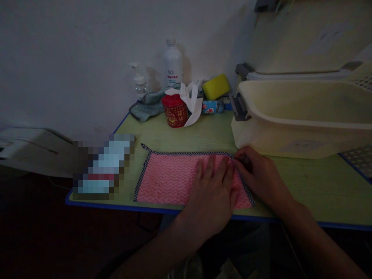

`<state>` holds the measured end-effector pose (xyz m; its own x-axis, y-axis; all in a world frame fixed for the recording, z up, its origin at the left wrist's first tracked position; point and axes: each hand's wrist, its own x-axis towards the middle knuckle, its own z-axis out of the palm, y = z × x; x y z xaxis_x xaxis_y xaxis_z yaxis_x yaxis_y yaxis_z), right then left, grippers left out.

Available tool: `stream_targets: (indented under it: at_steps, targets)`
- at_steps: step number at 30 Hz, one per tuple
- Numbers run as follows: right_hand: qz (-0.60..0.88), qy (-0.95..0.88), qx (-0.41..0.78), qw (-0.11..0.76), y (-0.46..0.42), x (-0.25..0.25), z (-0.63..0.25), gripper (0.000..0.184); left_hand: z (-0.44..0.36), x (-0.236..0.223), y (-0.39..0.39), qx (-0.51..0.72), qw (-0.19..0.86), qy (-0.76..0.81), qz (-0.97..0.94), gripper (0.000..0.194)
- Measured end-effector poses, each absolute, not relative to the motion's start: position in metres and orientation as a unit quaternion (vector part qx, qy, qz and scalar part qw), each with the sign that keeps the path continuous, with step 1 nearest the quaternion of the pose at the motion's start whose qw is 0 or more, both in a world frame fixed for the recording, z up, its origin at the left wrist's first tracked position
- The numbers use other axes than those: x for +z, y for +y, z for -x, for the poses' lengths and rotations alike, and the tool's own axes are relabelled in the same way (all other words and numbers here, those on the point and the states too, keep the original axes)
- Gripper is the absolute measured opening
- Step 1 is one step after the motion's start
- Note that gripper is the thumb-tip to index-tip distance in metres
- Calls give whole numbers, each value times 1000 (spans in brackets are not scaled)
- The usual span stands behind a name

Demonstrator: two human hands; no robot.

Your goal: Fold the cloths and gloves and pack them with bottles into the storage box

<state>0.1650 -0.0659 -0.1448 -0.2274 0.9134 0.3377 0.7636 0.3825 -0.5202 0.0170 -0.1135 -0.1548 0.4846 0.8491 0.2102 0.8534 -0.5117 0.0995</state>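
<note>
A pink cloth with a dark checked border lies spread on the green table near its front edge. My left hand rests flat on the cloth's right half, fingers stretched out and pressing it down. My right hand is at the cloth's far right corner, fingers curled and pinching the border there.
A large cream plastic basin stands right behind my right hand. At the back stand a red canister, a white tissue, a yellow sponge, a white bottle, a pump bottle and a grey-green rag. A blurred-out object lies at the table's left.
</note>
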Motion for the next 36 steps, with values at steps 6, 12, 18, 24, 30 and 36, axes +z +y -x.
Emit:
stream_targets:
  at_steps: [6, 12, 18, 24, 30, 36]
  targets:
    - [474, -815, 22, 333, -92, -123, -140, 21, -17, -151, -113, -92, -19, -486, 869, 49]
    - [507, -794, 124, 312, -101, -136, -112, 36, -18, -155, -110, -85, -25, -463, 882, 57]
    - [548, -773, 109, 299, -97, -159, -121, 54, -10, -153, -107, -83, -27, -449, 890, 59]
    - [541, -811, 33, 222, -97, -168, -120, 53, 25, -151, -110, -78, -22, -481, 873, 50]
    - [543, -823, -13, 166, -97, -169, -116, 54, 65, -155, -117, -70, 13, -539, 840, 52]
    - [547, -825, -32, 140, -98, -167, -115, 55, 95, -161, -120, -73, 37, -557, 826, 57]
